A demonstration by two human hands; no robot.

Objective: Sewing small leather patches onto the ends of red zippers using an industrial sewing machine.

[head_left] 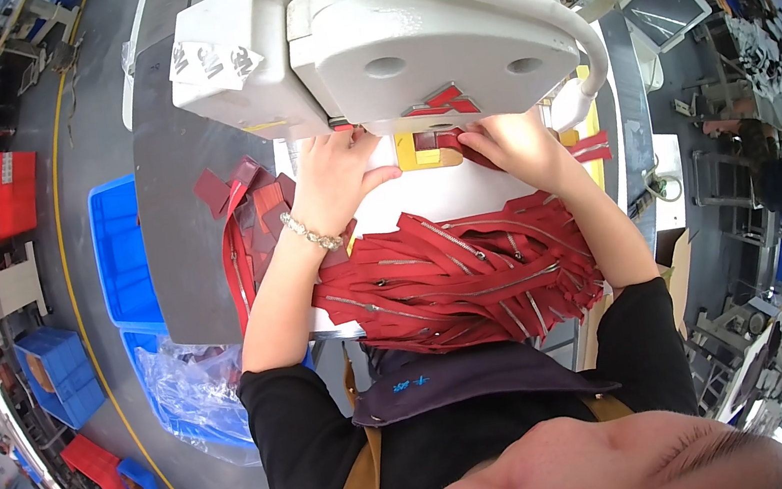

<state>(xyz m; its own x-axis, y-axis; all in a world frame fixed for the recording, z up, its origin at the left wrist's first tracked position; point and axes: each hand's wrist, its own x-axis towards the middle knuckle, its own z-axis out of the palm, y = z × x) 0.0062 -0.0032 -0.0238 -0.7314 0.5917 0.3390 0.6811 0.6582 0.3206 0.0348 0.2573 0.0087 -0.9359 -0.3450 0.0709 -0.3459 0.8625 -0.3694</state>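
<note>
My left hand (333,180) lies beside a yellow plate (408,156) under the head of a white sewing machine (442,44); its thumb is spread from the fingers, whose tips are partly hidden by the machine. Across the plate, my right hand (521,152) pinches a red zipper, whose silver-toothed tail (591,148) shows past my right forearm. A small dark red piece (443,138) sits in the plate's window, close to my right fingertips. Nearer to me, between my forearms, a thick heap of red zippers (461,269) covers the table edge.
Dark red flat pieces (255,214) lie loosely left of my left forearm on the grey tabletop (181,225). Blue bins (122,254) stand beside the table, one with clear plastic (196,395). A screen (667,4) is at the far right. Red bins (8,196) sit beyond a yellow floor line.
</note>
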